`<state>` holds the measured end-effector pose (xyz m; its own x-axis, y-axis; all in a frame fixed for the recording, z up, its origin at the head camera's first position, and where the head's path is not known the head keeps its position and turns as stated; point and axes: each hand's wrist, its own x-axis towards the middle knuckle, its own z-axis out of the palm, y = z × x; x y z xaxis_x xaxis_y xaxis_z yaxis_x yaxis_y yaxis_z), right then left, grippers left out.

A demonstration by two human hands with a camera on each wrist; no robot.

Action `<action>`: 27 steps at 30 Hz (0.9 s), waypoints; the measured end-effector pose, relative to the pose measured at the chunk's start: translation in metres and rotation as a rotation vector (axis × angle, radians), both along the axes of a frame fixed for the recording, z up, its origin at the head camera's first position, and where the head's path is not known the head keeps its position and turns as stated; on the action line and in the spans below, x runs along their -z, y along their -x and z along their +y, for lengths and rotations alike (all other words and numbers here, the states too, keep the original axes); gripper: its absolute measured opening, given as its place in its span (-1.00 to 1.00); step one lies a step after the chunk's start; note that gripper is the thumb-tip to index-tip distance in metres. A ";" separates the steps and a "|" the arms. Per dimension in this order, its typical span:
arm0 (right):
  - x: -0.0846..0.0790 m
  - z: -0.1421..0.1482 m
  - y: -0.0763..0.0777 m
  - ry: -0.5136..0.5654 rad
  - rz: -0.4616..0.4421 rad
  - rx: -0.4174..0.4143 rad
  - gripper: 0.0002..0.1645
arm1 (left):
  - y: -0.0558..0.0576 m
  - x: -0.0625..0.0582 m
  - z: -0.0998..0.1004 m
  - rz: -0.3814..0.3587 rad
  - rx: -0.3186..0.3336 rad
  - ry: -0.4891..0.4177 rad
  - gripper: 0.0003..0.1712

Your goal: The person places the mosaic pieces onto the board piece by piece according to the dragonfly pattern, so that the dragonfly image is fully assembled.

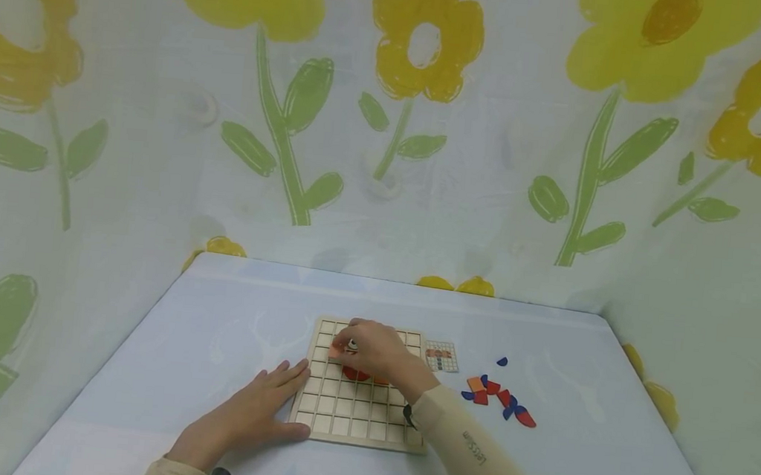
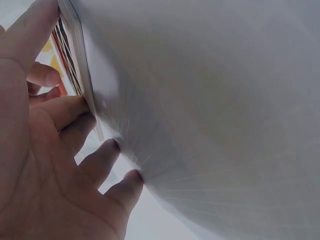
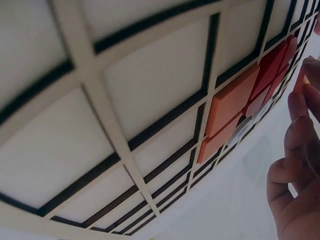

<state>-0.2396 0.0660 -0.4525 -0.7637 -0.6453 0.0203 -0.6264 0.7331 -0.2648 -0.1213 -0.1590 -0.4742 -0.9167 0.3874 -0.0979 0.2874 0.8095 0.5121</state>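
Little flat tile, pinch it by the edges

So my right hand (image 1: 372,347) has a small flat tile (image 1: 334,352) pinched between thumb and fingertips, over the left part of the grid board (image 1: 344,408). It looks orange from the head view and redder from the wrist, so don't quote me on colour. I can't tell whether its underside touches the board.

My left hand (image 1: 260,403) isn't gripping anything: fingers spread out, tips against the board's left edge, thumb by the near corner.

Handling-wise, I'd guess the tile is light and stiff, wood or plastic, a bit smooth but not fragile. Best hold is opposite edges, up high, so fingertips stay out of the cell's raised borders. The board looks rigid and probably light enough to skate on the surface (image 1: 212,329), so a palm-side brace at the rim makes sense.

Red pieces (image 1: 354,374) and orange squares (image 3: 232,102) sit on the grid. Pattern card (image 1: 441,356) is just right of it, with loose pieces (image 1: 480,397) beyond.
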 end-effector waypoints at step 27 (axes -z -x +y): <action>0.001 -0.011 -0.002 -0.080 -0.005 0.039 -0.74 | 0.000 -0.002 0.000 -0.003 -0.007 -0.010 0.13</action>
<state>-0.2372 0.0546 -0.4531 -0.7880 -0.6148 -0.0340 -0.5961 0.7756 -0.2077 -0.1213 -0.1595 -0.4719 -0.9191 0.3820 -0.0968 0.2803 0.8063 0.5209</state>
